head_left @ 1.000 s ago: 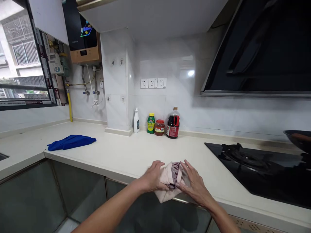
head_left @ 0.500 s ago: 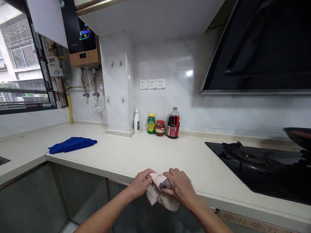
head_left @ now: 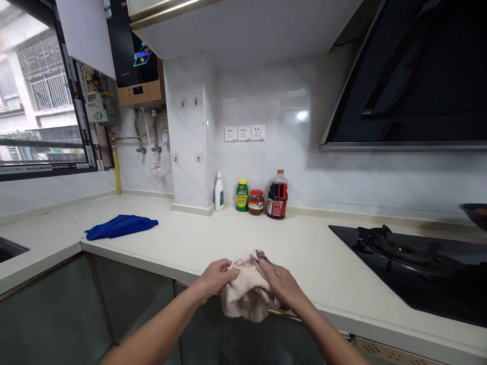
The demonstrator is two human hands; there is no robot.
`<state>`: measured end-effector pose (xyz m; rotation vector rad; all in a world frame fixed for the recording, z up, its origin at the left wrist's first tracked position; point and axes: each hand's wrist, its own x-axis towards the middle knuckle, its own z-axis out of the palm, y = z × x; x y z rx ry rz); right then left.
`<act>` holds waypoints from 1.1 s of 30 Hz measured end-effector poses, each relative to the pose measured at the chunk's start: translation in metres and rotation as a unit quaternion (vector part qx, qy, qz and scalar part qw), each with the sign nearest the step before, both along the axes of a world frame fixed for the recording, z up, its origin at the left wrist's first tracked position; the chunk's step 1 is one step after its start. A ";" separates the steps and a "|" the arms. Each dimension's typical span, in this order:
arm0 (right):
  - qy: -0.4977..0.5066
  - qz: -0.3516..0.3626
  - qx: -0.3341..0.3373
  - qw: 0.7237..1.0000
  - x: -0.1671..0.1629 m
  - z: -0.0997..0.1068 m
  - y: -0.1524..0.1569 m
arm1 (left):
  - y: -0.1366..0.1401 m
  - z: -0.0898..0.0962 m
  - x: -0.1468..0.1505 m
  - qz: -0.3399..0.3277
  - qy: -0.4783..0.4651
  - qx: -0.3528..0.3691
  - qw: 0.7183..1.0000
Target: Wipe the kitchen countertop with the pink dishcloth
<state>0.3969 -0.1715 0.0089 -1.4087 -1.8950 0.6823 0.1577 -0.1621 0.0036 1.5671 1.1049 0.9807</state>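
Head view: both hands at the front edge of the tabletop [head_left: 198, 238], close together, clamped on a pink cloth [head_left: 245, 291]. Left hand [head_left: 216, 277] grips its left side, fingers curled in; right hand [head_left: 279, 285] pinches the right side w/ fingers over the top. Cloth is bunched, lower part hanging past the edge. Further left, a blue cloth [head_left: 119, 226] lies flat, well apart. At the back wall: white bottle [head_left: 219, 191], green jar [head_left: 241, 195], red jar [head_left: 255, 202], dark bottle [head_left: 277, 194] in a row. Stove [head_left: 411, 263] to the right.
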 end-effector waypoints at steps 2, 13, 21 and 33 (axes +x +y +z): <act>0.046 -0.006 -0.042 0.998 -0.003 0.011 0.016 | 0.020 0.015 -0.009 0.046 0.024 0.039 0.998; -0.143 -0.134 0.026 0.980 0.011 0.007 0.072 | 0.085 0.013 -0.046 0.256 0.266 0.136 0.919; -0.270 0.142 0.059 0.950 -0.052 0.002 0.064 | 0.084 -0.006 -0.105 0.283 0.404 0.156 0.856; -0.312 0.112 0.017 0.943 -0.073 0.003 0.108 | 0.102 -0.006 -0.118 0.270 0.437 0.128 0.848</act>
